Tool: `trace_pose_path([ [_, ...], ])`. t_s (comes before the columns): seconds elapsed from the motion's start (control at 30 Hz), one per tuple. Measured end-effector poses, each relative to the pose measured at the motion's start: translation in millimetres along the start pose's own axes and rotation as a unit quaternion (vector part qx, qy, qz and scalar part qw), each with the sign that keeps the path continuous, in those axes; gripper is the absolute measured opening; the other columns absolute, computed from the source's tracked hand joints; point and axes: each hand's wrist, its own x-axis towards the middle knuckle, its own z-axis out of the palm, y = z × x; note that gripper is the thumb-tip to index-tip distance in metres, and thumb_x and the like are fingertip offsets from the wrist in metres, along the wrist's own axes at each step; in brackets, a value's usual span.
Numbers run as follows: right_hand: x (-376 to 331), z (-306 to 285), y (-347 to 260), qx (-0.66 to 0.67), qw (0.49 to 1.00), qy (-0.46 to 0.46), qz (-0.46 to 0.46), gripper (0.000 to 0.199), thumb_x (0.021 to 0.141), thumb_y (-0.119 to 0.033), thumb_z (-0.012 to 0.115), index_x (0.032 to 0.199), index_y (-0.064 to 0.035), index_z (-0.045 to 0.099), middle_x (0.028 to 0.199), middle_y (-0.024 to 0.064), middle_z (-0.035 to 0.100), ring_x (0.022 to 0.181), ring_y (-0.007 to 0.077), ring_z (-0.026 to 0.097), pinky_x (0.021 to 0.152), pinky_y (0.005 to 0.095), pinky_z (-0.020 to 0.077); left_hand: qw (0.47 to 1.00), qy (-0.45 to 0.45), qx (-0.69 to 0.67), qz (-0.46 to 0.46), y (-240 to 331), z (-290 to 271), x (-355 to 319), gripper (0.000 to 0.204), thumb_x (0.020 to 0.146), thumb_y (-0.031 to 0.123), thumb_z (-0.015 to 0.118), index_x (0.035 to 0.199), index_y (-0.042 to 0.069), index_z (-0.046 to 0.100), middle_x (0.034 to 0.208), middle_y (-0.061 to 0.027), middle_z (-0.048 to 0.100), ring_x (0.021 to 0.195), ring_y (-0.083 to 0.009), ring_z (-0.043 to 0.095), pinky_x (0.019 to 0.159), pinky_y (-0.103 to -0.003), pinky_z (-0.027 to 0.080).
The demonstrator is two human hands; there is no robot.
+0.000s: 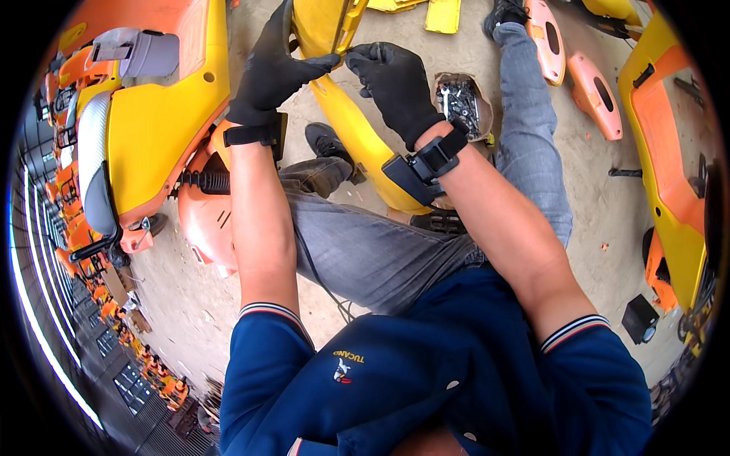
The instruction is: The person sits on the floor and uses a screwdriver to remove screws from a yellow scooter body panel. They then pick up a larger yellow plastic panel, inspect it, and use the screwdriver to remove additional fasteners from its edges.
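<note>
My left hand, in a black glove, grips the edge of a curved yellow plastic panel, its thumb stretched across the panel's lower end. Close by on the right, my right hand, also gloved in black, has thumb and forefinger pinched together near that end. Whatever small thing sits in the pinch is too small to make out. A long yellow curved piece runs down from below the panel, between my hands and past my right wrist.
An open box of loose screws and metal bits stands on the floor right of my right hand. Yellow-orange vehicle bodies flank me on the left and right. Orange plastic covers lie at upper right, a black box lower right.
</note>
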Motion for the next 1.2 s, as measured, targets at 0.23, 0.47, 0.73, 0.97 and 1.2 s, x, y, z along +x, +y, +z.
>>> trace_pose_path([
  [0.23,-1.3,4.7,-4.5,-0.035,0.999,0.017,-0.004,0.019,0.085,-0.019,0.069,0.088,-0.0002,0.071,0.072,0.0087,0.07,0.061,0.0154,0.064,0.061,0.0296,0.0512,1.0,0.003,-0.002,-0.001,-3.5,-0.6,-1.3,0.085,0.076,0.016,0.085,0.146,0.007,0.037,0.138,-0.0118,0.053,0.132,-0.025,0.049,0.112,-0.04,0.039],
  [0.47,0.1,7.2,-2.9,-0.088,0.993,0.032,-0.076,0.02,0.085,-0.019,0.07,0.087,0.0008,0.07,0.072,0.008,0.068,0.064,0.0151,0.065,0.062,0.0295,0.0512,1.0,0.001,-0.009,0.002,-5.1,-0.7,-1.1,0.086,0.075,0.016,0.085,0.146,0.007,0.037,0.137,-0.0119,0.053,0.13,-0.0238,0.051,0.111,-0.04,0.039],
  [0.73,-8.2,7.4,-20.3,0.205,0.964,-0.008,0.167,0.016,0.086,-0.016,0.07,0.091,-0.0001,0.069,0.07,0.0022,0.062,0.059,0.0096,0.056,0.055,0.0236,0.0474,1.0,0.024,-0.014,0.013,-2.4,0.2,-2.6,0.092,0.073,0.014,0.086,0.148,0.006,0.034,0.136,-0.0116,0.053,0.126,-0.022,0.053,0.105,-0.038,0.044],
  [0.97,-2.8,0.2,-13.7,0.282,0.936,-0.057,0.203,0.016,0.09,-0.014,0.063,0.095,0.0002,0.068,0.076,0.0035,0.064,0.062,0.0098,0.055,0.054,0.0241,0.0478,0.999,0.022,-0.02,0.011,-2.9,-1.2,-2.5,0.093,0.073,0.018,0.087,0.148,0.005,0.034,0.136,-0.0117,0.053,0.126,-0.0215,0.052,0.105,-0.039,0.045],
  [1.2,-2.7,4.8,-24.3,0.048,0.992,-0.035,0.109,0.018,0.089,-0.017,0.064,0.087,0.0008,0.069,0.073,0.0057,0.065,0.062,0.0108,0.059,0.054,0.0257,0.0485,0.999,0.035,-0.009,0.001,8.0,-0.6,-1.5,0.091,0.072,0.02,0.087,0.146,0.005,0.037,0.136,-0.0108,0.053,0.124,-0.0209,0.054,0.104,-0.039,0.045],
])
